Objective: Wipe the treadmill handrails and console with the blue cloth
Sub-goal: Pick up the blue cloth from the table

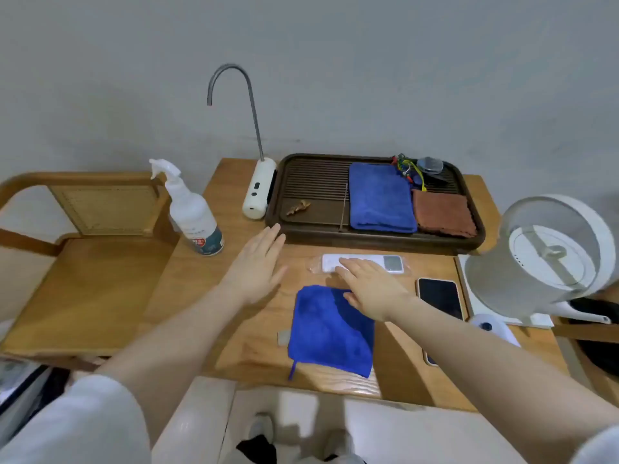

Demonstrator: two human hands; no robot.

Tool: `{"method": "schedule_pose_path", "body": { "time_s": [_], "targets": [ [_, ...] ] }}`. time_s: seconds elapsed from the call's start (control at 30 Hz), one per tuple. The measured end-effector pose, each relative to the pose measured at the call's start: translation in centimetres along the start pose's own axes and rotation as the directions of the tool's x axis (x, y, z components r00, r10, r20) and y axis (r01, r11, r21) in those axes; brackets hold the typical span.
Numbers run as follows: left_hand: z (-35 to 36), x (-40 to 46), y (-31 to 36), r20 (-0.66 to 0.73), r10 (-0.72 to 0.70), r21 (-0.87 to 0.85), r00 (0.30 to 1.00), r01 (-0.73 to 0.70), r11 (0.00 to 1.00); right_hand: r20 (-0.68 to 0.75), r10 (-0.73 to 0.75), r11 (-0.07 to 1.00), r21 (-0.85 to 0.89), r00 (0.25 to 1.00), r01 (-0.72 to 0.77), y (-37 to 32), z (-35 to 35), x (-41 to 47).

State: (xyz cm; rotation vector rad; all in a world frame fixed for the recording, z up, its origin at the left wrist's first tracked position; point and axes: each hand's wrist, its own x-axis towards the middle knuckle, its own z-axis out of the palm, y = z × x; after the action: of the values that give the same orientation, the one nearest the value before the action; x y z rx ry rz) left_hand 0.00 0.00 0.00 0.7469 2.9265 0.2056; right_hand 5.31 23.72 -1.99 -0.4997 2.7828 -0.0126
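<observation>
Head view looks down on a light wooden table [234, 329], the landmark for all that follows. Left of the table stands a wooden chair with a woven cane back [83, 283]. On the table's far edge lies a dark slatted rectangular tea tray [311, 185] holding a folded blue towel [380, 199] and a brown square cloth [442, 214]. At the table's right end stands a round white fan with a mesh guard [549, 259]. Near the table's front, lying flat, is the bright blue microfibre cloth [330, 333] (a small loop hangs at its near corner). On the table's left edge stands a white plastic spray bottle [192, 212]. A black smartphone in a pale case [440, 298] lies right of the blue cloth. Left hand [256, 266] hovers flat over the table, fingers spread apart, holding nothing. Right hand [371, 289] reaches over the cloth's far corner, fingers extended and apart, fingertips on a white remote in clear plastic wrap [361, 262].
</observation>
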Motion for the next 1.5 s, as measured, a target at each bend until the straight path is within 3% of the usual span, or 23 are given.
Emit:
{"method": "schedule_pose_path", "body": {
  "time_s": [0.1,0.3,0.4,0.47,0.53,0.63,0.7,0.8,0.93,1.03,1.13,1.2,1.3,1.4,1.5],
  "targets": [
    [2.3,-2.2,-0.1,0.089,-0.100,-0.047,0.991,0.105,0.993,0.165,0.053,0.997,0.040,0.985,-0.061,-0.5,2.2,0.3],
    [4.8,-5.5,-0.3,0.165,-0.168,-0.194,0.972,0.199,0.961,0.086,0.206,0.971,0.105,0.975,-0.214,-1.8,3.2,1.2],
    [4.0,-4.9,-0.7,0.177,-0.119,-0.301,0.977,0.168,0.939,0.198,0.255,0.908,0.287,0.946,-0.305,-2.9,1.8,2.3],
    [3.0,-3.8,-1.0,0.190,-0.098,-0.413,0.977,0.171,0.894,0.176,0.230,0.851,0.441,0.957,-0.286,-4.0,0.8,2.7],
    [2.5,-2.5,-1.4,0.162,-0.039,-0.498,0.986,0.116,0.859,0.101,0.208,0.818,0.527,0.973,-0.230,-5.2,0.0,3.1],
    [1.6,-1.1,-2.5,0.103,0.161,-0.569,0.982,-0.075,0.819,0.056,0.179,0.744,0.646,0.982,-0.173,-7.3,-1.0,3.5],
    [0.7,-0.7,-3.9,0.098,0.325,-0.607,0.941,-0.202,0.768,0.040,0.226,0.685,0.704,0.973,-0.188,-9.1,-1.7,3.6],
    [-0.4,-0.7,-6.5,0.248,0.465,-0.682,0.850,-0.188,0.707,0.048,0.397,0.579,0.762,0.917,-0.290,-12.1,-3.0,3.6],
    [-1.8,-1.5,-8.8,0.321,0.544,-0.712,0.775,-0.181,0.678,-0.011,0.631,0.399,0.862,0.776,-0.312,-17.0,-3.7,2.7],
    [-3.0,-3.3,-8.7,0.369,0.545,-0.816,0.753,-0.018,0.578,-0.210,0.798,0.479,0.790,0.565,-0.383,-21.3,-2.9,1.2],
    [-3.4,-5.4,-7.6,0.433,0.600,-0.844,0.673,0.068,0.532,-0.401,0.871,0.490,0.754,0.285,-0.437,-25.4,-2.2,-0.9],
    [-3.6,-7.1,-6.3,0.433,0.619,-0.849,0.656,0.066,0.524,-0.356,0.917,0.399,0.823,0.180,-0.405,-28.6,-2.1,-2.5],
    [-3.0,-9.8,-4.7,0.515,0.614,-0.802,0.598,0.082,0.592,-0.208,0.961,0.265,0.878,0.181,-0.399,-33.9,-1.0,-4.1],
    [-1.9,-13.1,-4.0,0.622,0.610,-0.727,0.491,0.073,0.683,-0.043,0.987,0.114,0.866,0.154,-0.486,-39.6,1.3,-5.0],
    [-0.6,-17.5,-4.2,0.699,0.608,-0.678,0.376,0.076,0.731,0.081,0.997,-0.078,0.884,-0.015,-0.462,-45.4,3.0,-6.2]
  ]
}}
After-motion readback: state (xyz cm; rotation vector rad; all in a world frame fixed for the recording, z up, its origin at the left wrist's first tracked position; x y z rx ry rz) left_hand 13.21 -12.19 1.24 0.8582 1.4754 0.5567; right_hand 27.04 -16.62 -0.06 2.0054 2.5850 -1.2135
